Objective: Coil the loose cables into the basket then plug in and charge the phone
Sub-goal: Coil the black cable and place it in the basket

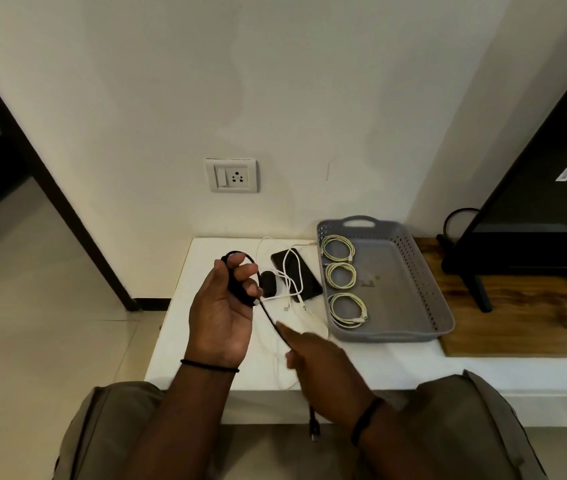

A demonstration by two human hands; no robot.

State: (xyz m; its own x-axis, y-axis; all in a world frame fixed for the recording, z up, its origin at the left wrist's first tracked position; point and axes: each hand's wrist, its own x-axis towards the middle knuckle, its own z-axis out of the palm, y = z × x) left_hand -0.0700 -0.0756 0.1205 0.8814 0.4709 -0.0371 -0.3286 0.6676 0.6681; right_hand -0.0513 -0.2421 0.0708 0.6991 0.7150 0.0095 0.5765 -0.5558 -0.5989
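The left hand (221,306) is raised palm-up over the white ledge (396,368), its fingers curled round loops of a black cable (270,318). That cable runs from the loops down toward five o'clock into the right hand (313,358), which pinches it between thumb and fingers; the hand is blurred, so the exact grip is hard to read. The cable's free end hangs below the ledge edge with its plug (314,433) dangling.

On the ledge, at one o'clock from the left hand, the phone (304,282) lies flat and dark, with loose white cables (289,271) draped across it and trailing down toward the front edge. A small black adapter (268,279) sits just beside the phone's left side, partly hidden by the left fingers.

At three o'clock from the phone, touching the wall, sits the grey perforated basket (413,271). Three coiled pale cables (347,310) lie in a row along its left side.

On the wall at twelve o'clock is a white socket plate (232,175) with a switch, nothing plugged in. Far right, a dark television (535,202) stands on a wooden top (517,323); it carries a red-and-white sticker and a white barcode strip, both too blurred to read.
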